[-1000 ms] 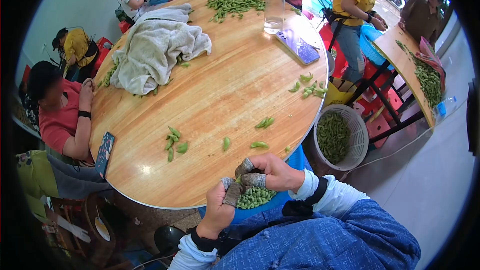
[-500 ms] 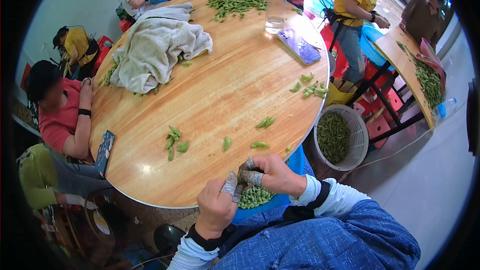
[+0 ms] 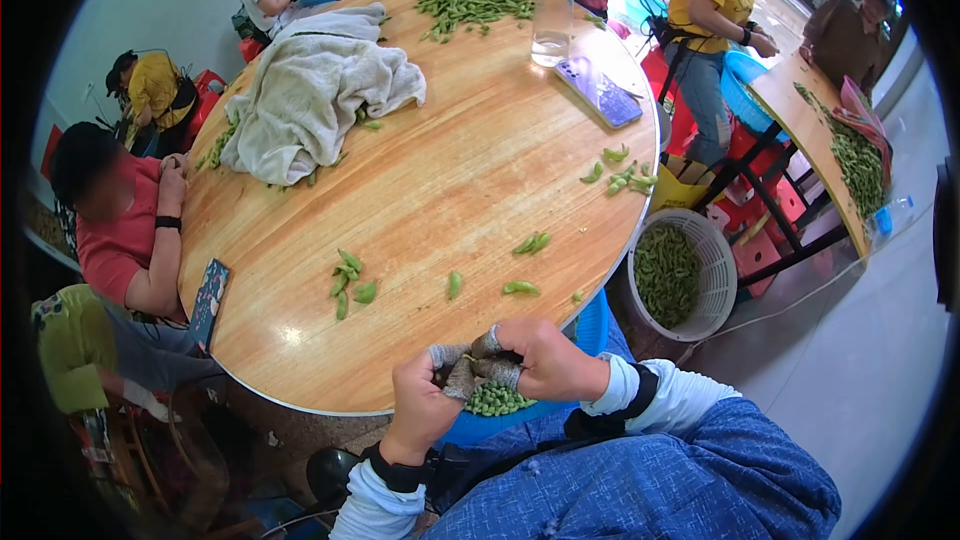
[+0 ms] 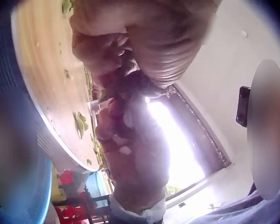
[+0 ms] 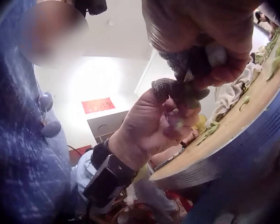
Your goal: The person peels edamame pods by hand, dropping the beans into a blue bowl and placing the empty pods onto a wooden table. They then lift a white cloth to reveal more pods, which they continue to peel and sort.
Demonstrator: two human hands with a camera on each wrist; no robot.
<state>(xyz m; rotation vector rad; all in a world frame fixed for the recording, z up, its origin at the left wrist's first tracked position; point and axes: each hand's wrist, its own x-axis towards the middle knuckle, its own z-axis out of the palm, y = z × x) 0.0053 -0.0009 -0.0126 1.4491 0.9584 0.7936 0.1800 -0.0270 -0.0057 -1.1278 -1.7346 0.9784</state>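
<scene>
Green bean pod [image 5: 191,99], right of centre in the right-wrist view | your left hand [image 3: 420,400] and right hand [image 3: 556,360] pinch it | squeeze gently, low over the blue plastic basin [image 3: 592,328] of pale-green beans [image 3: 497,400]

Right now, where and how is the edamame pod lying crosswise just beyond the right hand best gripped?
Likely best pinched across its middle, from above on the near side: the slim edamame pod lies flat and alone on the wooden table, its length running roughly left to right in the head view, so both long edges look free. The right hand is nearest.
</scene>
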